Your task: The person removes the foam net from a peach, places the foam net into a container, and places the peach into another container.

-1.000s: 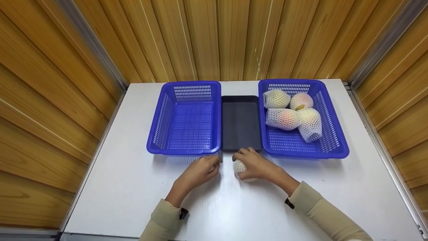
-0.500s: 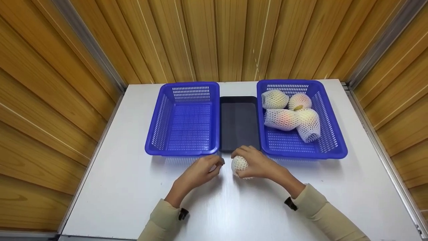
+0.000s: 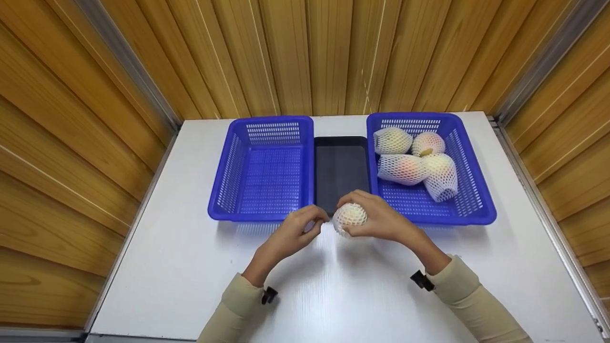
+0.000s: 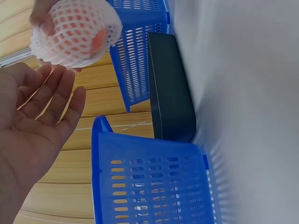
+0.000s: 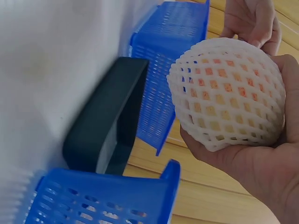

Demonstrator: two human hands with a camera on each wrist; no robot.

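Observation:
My right hand [image 3: 376,216] grips a round red-and-yellow fruit in a white foam net [image 3: 351,216], held up off the table in front of the black tray. In the right wrist view the netted fruit [image 5: 229,93] sits between thumb and fingers, and the net covers most of its skin. Just left of it is my left hand [image 3: 296,231], palm turned toward the fruit. The left wrist view shows that hand [image 4: 39,112] with loosely bent fingers, their tips close to the net; whether they touch it I cannot tell.
A blue basket [image 3: 214,190] with nothing in it stands on the left. The shallow black tray [image 3: 340,174] lies between it and a second blue basket [image 3: 483,209], where several netted fruits [image 3: 402,169] lie. Wood-patterned walls [image 3: 329,57] enclose the white table [image 3: 157,267].
My right hand has lifted the netted fruit off the table and brought it slightly forward, to the tray's near edge. My left hand has moved forward and right alongside it.

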